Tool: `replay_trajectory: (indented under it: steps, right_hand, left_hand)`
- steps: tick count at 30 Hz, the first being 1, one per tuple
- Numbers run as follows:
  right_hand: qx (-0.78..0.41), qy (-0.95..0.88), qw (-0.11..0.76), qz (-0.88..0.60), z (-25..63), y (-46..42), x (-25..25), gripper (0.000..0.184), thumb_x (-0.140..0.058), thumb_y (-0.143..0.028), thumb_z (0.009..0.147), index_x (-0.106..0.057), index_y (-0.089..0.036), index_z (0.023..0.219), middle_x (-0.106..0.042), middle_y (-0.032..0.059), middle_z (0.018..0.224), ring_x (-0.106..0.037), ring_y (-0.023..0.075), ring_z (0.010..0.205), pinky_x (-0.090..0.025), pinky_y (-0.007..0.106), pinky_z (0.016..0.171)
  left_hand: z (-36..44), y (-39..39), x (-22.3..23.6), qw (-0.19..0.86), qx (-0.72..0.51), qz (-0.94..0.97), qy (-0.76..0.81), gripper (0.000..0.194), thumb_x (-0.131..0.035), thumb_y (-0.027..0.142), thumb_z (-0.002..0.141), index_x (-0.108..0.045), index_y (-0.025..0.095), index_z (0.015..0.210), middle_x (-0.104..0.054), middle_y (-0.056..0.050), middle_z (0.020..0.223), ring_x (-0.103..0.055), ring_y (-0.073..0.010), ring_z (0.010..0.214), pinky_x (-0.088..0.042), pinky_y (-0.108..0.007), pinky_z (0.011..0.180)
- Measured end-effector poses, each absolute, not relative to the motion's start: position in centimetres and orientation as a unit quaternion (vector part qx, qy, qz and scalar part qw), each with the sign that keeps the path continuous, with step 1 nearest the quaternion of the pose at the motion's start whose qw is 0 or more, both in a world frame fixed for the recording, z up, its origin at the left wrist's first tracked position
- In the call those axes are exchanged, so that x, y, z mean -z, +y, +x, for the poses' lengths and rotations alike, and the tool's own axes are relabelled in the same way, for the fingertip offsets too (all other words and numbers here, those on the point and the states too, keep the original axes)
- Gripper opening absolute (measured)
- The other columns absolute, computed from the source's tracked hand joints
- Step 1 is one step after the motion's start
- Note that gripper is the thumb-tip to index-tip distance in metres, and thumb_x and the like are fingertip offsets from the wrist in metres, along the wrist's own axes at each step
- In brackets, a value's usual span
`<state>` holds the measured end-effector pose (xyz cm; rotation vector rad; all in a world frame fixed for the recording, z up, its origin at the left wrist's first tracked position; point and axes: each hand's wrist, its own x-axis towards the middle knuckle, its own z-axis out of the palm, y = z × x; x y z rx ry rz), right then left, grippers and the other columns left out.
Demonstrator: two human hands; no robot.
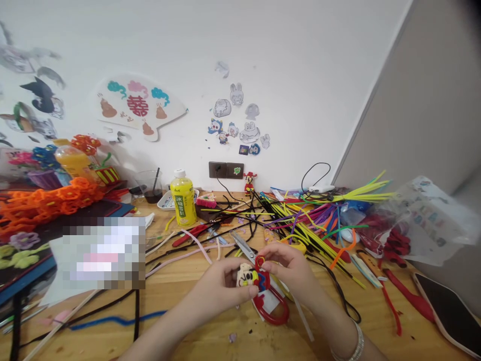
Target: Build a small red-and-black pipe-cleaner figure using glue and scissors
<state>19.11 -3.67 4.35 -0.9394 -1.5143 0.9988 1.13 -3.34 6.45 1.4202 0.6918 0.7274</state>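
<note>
My left hand (229, 286) is closed around a small figure (246, 275) with a cream head, black and yellow markings and a red and blue body, lying sideways. The fingertips of my right hand (287, 265) pinch a small red piece with yellow edging (260, 260) at the figure's body; whether it is fixed on, I cannot tell. Scissors with red handles (280, 315) lie on the table beneath both hands, blades pointing away. A narrow whitish strip (303, 318) hangs down by my right wrist.
A yellow drink bottle (183, 200) stands behind the hands. Another small red figure (249, 184) leans by the wall. Many coloured pipe cleaners (311, 235) spread rightward, near a phone (451, 311). Orange fuzzy flowers (48, 205) and a cup of dark drink (152, 193) are leftward.
</note>
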Motion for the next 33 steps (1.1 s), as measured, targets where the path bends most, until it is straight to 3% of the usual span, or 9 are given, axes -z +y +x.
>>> replay_trajectory:
  steps: [14,23,33]
  right_hand:
    - [-0.450,-0.598,0.537,-0.389,18.8,-3.7,-4.3,0.016,-0.072,-0.028,0.065,-0.066,-0.019,0.077,-0.066,0.0007,0.073,-0.060,0.0135,0.070,-0.049,0.025,0.068]
    - [-0.516,-0.617,0.480,-0.350,19.6,-3.6,-4.5,0.028,-0.073,-0.034,0.064,-0.069,-0.020,0.088,-0.068,0.0031,0.081,-0.062,0.0159,0.074,-0.050,0.028,0.067]
    - [-0.555,-0.611,0.457,-0.331,20.1,-3.5,-4.7,0.028,-0.073,-0.034,0.064,-0.069,-0.021,0.089,-0.069,0.0036,0.086,-0.063,0.0170,0.079,-0.051,0.029,0.072]
  left_hand:
    - [1.2,-3.3,-6.0,0.649,-0.317,0.623,0.301,0.030,-0.074,0.032,0.058,-0.064,0.012,0.077,-0.060,-0.002,0.074,-0.051,-0.0155,0.072,-0.040,-0.026,0.068]
    - [1.2,-3.5,-6.2,0.674,-0.301,0.604,0.301,0.031,-0.075,0.034,0.056,-0.061,0.012,0.073,-0.055,0.001,0.068,-0.047,-0.0120,0.065,-0.037,-0.024,0.062]
    - [1.0,-3.6,-6.2,0.650,-0.301,0.622,0.316,0.036,-0.075,0.038,0.053,-0.064,0.012,0.075,-0.057,-0.001,0.072,-0.050,-0.0168,0.073,-0.039,-0.028,0.070]
